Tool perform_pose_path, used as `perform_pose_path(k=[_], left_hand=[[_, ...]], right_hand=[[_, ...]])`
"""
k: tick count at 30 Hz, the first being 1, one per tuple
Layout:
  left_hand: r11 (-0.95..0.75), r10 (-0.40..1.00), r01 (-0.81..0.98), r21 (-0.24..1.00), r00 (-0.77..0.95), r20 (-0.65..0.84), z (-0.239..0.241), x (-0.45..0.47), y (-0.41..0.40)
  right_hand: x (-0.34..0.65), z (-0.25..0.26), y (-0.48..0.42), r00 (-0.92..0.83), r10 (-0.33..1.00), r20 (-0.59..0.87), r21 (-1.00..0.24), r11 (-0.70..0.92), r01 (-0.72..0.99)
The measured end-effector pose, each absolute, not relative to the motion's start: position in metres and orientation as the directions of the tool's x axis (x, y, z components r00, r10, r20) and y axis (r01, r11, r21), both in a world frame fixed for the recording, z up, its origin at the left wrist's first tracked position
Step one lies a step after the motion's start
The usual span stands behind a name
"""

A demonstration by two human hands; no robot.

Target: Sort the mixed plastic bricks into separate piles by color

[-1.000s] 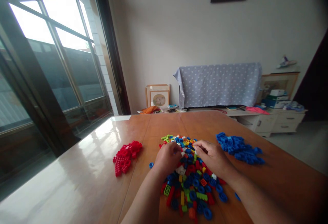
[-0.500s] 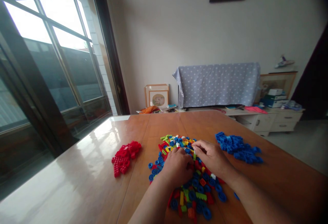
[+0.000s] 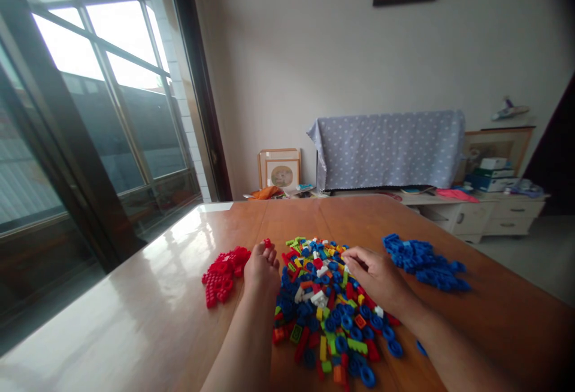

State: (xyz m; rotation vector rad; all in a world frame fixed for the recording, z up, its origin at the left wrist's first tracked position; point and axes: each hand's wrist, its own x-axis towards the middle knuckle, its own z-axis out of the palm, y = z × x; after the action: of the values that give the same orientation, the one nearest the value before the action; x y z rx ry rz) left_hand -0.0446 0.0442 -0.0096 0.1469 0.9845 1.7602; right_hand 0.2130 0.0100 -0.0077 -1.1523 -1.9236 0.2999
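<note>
Between the mixed pile and the red pile, my left hand point(image 3: 262, 269) is closed, pinching a small red toy brick point(image 3: 268, 242) at its fingertips. My right hand point(image 3: 371, 272) rests at the right side of the mixed pile of toy bricks and wheels point(image 3: 320, 298), fingers curled together; what they hold, if anything, is hidden. That pile has blue, red, green, yellow, orange and white pieces. A heap of red bricks point(image 3: 220, 278) lies just left of my left hand. Off to the right is a heap of blue bricks point(image 3: 424, 263).
All the pieces lie on a glossy wooden table point(image 3: 171, 320). Behind it stands a low white cabinet point(image 3: 487, 218) with a polka-dot cloth point(image 3: 389, 149) over something large. Framed pictures point(image 3: 282, 172) lean on the wall. Large windows point(image 3: 112, 81) are at the left.
My left hand has moved left from over the mixed pile to beside the red heap, carrying a red brick. My right hand stays at the pile. The view has shifted slightly.
</note>
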Motion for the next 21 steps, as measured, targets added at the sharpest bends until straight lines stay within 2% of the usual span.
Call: perform_pose_path(k=[7, 12, 16, 21], left_hand=[[-0.123, 0.733, -0.800, 0.587, -0.472, -0.490, -0.011, -0.084, 0.054], [-0.141, 0.708, -0.804, 0.578, -0.489, -0.508, -0.011, -0.091, 0.057], [-0.141, 0.697, -0.767, 0.627, -0.526, -0.487, -0.015, -0.086, 0.058], [-0.131, 0.691, -0.640, 0.757, -0.606, -0.393, -0.022, -0.075, 0.061]], right_hand=[[0.213, -0.008, 0.012, -0.215, 0.814, 0.540, -0.582, 0.545, 0.603], [0.214, -0.009, 0.012, -0.213, 0.817, 0.536, -0.587, 0.542, 0.601], [0.214, -0.009, 0.012, -0.218, 0.817, 0.534, -0.588, 0.544, 0.598], [0.218, -0.009, 0.014, -0.194, 0.816, 0.544, -0.588, 0.536, 0.606]])
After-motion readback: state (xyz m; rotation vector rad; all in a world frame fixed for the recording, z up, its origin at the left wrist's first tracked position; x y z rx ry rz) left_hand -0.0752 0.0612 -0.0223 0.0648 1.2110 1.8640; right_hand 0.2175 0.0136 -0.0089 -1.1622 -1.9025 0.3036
